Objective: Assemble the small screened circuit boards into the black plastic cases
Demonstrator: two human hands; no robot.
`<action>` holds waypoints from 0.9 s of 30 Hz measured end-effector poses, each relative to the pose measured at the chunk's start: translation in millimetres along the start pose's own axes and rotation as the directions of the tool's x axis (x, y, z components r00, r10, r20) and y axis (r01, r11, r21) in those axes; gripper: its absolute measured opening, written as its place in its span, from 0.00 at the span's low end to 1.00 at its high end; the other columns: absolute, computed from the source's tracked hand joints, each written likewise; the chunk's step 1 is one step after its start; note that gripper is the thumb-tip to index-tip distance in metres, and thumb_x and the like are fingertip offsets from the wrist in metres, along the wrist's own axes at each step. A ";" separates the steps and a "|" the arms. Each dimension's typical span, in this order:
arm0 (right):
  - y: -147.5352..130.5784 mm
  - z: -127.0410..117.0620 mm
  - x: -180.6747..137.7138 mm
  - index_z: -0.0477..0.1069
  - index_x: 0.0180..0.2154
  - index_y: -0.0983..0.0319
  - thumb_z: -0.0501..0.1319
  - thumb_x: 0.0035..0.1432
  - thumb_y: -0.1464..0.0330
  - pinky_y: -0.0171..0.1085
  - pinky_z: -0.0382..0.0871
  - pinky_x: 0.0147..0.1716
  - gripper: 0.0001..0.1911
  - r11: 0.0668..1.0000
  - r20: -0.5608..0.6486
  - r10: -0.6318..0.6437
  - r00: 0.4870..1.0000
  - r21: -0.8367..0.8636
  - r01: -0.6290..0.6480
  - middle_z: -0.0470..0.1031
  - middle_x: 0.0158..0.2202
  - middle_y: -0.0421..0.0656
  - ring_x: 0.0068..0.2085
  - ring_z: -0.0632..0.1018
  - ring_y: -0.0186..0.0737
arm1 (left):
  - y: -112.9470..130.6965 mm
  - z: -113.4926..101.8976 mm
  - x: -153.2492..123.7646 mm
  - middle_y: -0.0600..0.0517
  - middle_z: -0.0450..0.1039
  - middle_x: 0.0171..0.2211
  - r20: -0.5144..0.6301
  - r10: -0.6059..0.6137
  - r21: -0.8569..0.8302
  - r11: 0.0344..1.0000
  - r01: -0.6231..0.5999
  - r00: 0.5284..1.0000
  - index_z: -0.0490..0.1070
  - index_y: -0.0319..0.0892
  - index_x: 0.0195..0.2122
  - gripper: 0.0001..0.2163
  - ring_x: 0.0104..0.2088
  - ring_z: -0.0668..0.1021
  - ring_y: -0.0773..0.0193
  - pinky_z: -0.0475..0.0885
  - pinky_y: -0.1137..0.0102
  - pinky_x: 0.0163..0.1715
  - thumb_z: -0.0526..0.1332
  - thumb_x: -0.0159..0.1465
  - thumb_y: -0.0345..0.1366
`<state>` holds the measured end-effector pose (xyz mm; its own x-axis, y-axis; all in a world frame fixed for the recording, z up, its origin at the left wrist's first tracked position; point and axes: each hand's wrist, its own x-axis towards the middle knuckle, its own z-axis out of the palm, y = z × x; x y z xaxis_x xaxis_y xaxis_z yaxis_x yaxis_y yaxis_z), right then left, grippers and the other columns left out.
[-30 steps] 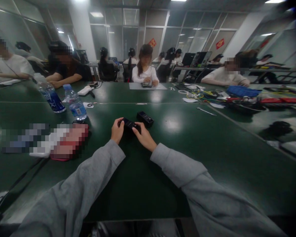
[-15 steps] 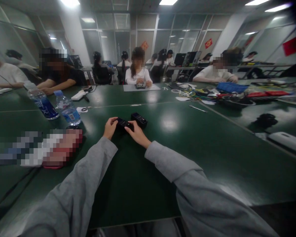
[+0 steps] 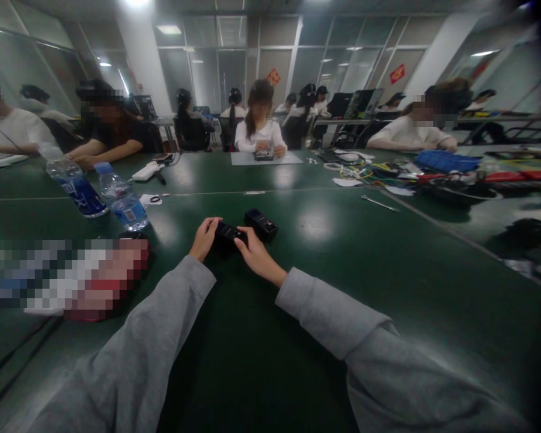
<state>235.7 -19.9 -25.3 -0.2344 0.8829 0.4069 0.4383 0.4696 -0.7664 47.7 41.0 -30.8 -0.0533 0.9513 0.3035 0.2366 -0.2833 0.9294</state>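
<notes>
Between my two hands is a small black box [image 3: 228, 231] with fine light print on its top face. My left hand [image 3: 204, 239] grips its left end, fingers curled round the side. At the right end, my right hand [image 3: 259, 252] pinches it with thumb and fingers. A second black box [image 3: 261, 224] of similar look lies on the green table [image 3: 315, 288], just beyond my right fingers. The underside of the held box is in shadow, so I cannot tell whether it touches the table.
Two water bottles, one dark blue-labelled [image 3: 79, 186] and one clear [image 3: 122, 198], stand left. A red item [image 3: 110, 282], partly blurred, lies nearer. A wrench [image 3: 380, 203] rests to the right, before cables and a blue tray [image 3: 446, 161]. Across the table, a person [image 3: 259, 129] handles a small device.
My view has tilted and shifted slightly, so most of the scene sits a little differently in frame. Both hands keep their hold on the black box; the second box stays beside it.
</notes>
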 end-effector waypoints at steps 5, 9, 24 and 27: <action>-2.5 1.5 -0.7 0.60 0.58 0.62 0.53 0.69 0.60 0.51 0.67 0.54 0.20 1.000 -0.015 0.011 1.000 -0.023 -0.011 0.71 0.53 0.52 0.52 0.74 0.48 | 1.5 0.1 -2.0 0.50 0.75 0.42 0.005 -0.003 -0.032 0.999 0.003 1.000 0.75 0.44 0.45 0.14 0.45 0.75 0.59 0.68 0.67 0.48 0.55 0.69 0.46; -5.7 1.7 -2.1 0.60 0.58 0.62 0.52 0.69 0.60 0.52 0.67 0.54 0.20 0.999 -0.015 0.001 1.000 -0.045 -0.002 0.71 0.53 0.52 0.52 0.74 0.49 | 6.6 1.0 -3.8 0.51 0.75 0.39 -0.019 -0.026 -0.066 0.998 0.025 0.999 0.75 0.44 0.41 0.12 0.43 0.75 0.60 0.68 0.67 0.46 0.56 0.69 0.44; -16.0 -1.5 -3.5 0.61 0.56 0.62 0.52 0.68 0.59 0.54 0.67 0.53 0.20 0.997 0.010 0.017 1.000 -0.076 -0.016 0.72 0.51 0.53 0.51 0.74 0.51 | 3.4 3.9 -2.5 0.54 0.71 0.33 0.004 -0.051 -0.087 0.995 0.051 0.999 0.68 0.43 0.34 0.08 0.35 0.73 0.64 0.67 0.69 0.41 0.58 0.68 0.40; -15.1 -0.8 -3.2 0.61 0.56 0.61 0.52 0.68 0.58 0.55 0.67 0.53 0.21 0.996 0.001 0.010 1.000 -0.083 -0.010 0.72 0.51 0.53 0.51 0.74 0.52 | 2.9 3.7 -1.9 0.53 0.71 0.33 0.009 -0.049 -0.071 0.996 0.050 0.999 0.68 0.43 0.34 0.07 0.36 0.74 0.64 0.68 0.69 0.42 0.58 0.69 0.39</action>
<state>230.6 -29.8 -14.6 -0.2306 0.8876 0.3988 0.5115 0.4592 -0.7263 52.1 38.8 -29.4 -0.0559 0.9652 0.2554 0.1638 -0.2434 0.9560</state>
